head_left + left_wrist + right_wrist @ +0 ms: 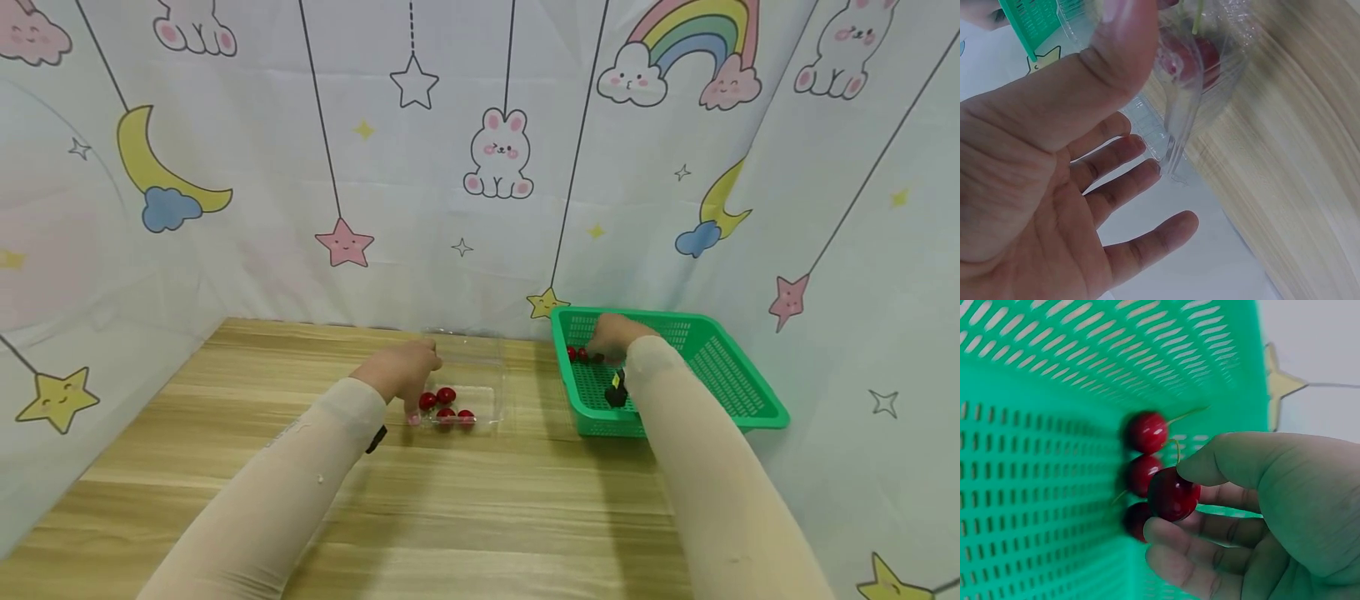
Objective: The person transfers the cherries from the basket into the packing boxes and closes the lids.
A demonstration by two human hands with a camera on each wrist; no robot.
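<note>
While the clear container [482, 402] with 4 cherries [446, 395] is touched by relaxed fingers [1125, 187] of the left hand [399, 371], perhaps for steadiness, 1 cherry [1174, 495] is pinched by the right hand [617, 337] near 3 others [1147, 432] in the green basket [611, 427].

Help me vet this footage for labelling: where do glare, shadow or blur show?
Head view: a soft shadow on the table in front of the green basket; left wrist view: glare on the clear box, with a cherry hazy through its plastic; right wrist view: bright highlights on the cherries, and the basket's slotted walls slightly soft.
</note>
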